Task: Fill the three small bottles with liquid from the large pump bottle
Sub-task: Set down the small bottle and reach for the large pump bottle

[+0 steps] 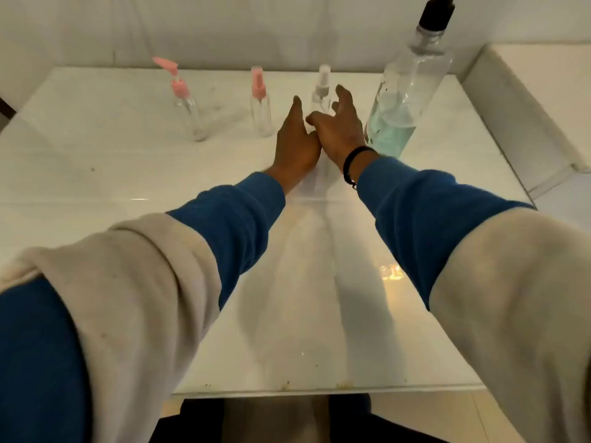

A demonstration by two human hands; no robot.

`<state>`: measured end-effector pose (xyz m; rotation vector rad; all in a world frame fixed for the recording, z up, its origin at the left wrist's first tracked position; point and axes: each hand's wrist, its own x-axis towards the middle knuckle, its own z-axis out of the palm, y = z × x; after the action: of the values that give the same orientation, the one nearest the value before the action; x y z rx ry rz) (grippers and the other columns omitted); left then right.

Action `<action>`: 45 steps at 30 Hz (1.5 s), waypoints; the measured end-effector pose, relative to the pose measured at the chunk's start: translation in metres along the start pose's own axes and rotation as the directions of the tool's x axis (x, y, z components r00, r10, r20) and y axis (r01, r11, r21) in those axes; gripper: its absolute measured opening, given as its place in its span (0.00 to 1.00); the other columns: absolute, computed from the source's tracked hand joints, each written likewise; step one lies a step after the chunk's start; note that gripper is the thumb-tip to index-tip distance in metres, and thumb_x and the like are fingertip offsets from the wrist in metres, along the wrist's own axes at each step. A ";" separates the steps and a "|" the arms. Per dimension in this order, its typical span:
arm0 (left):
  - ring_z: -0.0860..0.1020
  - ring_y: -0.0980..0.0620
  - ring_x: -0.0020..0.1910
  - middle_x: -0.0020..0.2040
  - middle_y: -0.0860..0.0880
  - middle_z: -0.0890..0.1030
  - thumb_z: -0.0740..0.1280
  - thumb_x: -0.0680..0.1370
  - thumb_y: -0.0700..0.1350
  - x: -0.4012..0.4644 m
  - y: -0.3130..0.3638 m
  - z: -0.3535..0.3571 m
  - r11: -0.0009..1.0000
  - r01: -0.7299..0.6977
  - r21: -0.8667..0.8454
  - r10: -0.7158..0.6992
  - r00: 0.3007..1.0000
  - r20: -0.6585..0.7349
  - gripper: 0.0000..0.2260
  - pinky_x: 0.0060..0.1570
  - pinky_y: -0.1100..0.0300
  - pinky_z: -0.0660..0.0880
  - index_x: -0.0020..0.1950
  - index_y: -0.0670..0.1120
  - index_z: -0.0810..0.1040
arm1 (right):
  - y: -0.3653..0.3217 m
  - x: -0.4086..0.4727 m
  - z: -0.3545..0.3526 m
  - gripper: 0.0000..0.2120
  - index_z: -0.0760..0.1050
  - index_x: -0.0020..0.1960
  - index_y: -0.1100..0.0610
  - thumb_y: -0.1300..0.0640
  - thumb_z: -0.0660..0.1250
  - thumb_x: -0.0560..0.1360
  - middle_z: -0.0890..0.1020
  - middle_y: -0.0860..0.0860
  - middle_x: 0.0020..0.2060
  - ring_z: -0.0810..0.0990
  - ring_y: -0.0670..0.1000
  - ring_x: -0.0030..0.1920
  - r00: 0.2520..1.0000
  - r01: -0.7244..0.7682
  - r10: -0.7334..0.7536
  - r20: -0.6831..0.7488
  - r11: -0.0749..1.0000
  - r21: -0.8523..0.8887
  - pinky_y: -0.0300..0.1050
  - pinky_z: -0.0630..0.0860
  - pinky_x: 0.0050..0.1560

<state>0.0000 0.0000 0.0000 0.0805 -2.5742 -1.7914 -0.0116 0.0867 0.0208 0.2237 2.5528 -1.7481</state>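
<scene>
The clear-capped small bottle (320,97) is standing at the far middle of the bench (96,161), right of two pink-capped bottles (260,103) and left of the large pump bottle (406,100). You are reaching for it with both hands, left hand (295,135) and right hand (340,129), fingers spread and holding nothing. Crowding it risks tipping it, or knocking its tall neighbour.

1. The bench (287,314) is white, smooth and glossy, with reflections on it.
2. The large pump bottle (406,91) is clear, shiny plastic with a black pump head.
3. The three small bottles (260,115) are clear plastic; two have pink plastic tops, one a whitish top.
4. The sleeves (412,212) are matt cloth, blue under beige.
</scene>
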 end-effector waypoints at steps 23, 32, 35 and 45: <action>0.77 0.53 0.62 0.65 0.47 0.80 0.58 0.80 0.33 -0.061 -0.001 -0.029 0.999 0.029 0.025 -0.026 0.990 -0.136 0.23 0.60 0.64 0.74 0.75 0.45 0.72 | 0.010 -0.059 0.012 0.15 0.70 0.66 0.56 0.62 0.67 0.80 0.79 0.52 0.50 0.78 0.50 0.47 0.988 0.137 -0.151 -0.040 0.961 -0.239 0.40 0.76 0.49; 0.80 0.53 0.51 0.56 0.49 0.82 0.61 0.78 0.33 -0.151 -0.007 -0.069 0.988 0.147 0.049 -0.139 0.981 -0.135 0.20 0.38 0.73 0.72 0.68 0.46 0.75 | -0.001 -0.159 0.029 0.12 0.71 0.61 0.56 0.60 0.67 0.79 0.78 0.51 0.45 0.79 0.56 0.48 0.975 0.209 -0.176 0.136 0.933 -0.292 0.56 0.80 0.52; 0.79 0.56 0.47 0.54 0.50 0.81 0.61 0.78 0.33 -0.170 -0.006 -0.076 0.983 0.177 0.056 -0.169 0.979 -0.117 0.19 0.35 0.74 0.71 0.67 0.46 0.74 | -0.002 -0.177 0.031 0.12 0.71 0.61 0.57 0.58 0.67 0.80 0.80 0.53 0.48 0.80 0.57 0.49 0.972 0.210 -0.165 0.166 0.926 -0.315 0.58 0.80 0.53; 0.77 0.52 0.53 0.59 0.49 0.80 0.61 0.83 0.37 -0.183 -0.005 -0.082 0.971 0.222 0.094 -0.212 0.972 -0.107 0.16 0.38 0.71 0.69 0.71 0.45 0.72 | 0.004 -0.186 0.032 0.13 0.71 0.63 0.55 0.56 0.69 0.80 0.79 0.52 0.48 0.79 0.55 0.49 0.971 0.205 -0.155 0.184 0.934 -0.291 0.51 0.80 0.52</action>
<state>0.1855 -0.0705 0.0288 0.4544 -2.6791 -1.6631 0.1715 0.0404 0.0264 -0.1610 2.7493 -1.3186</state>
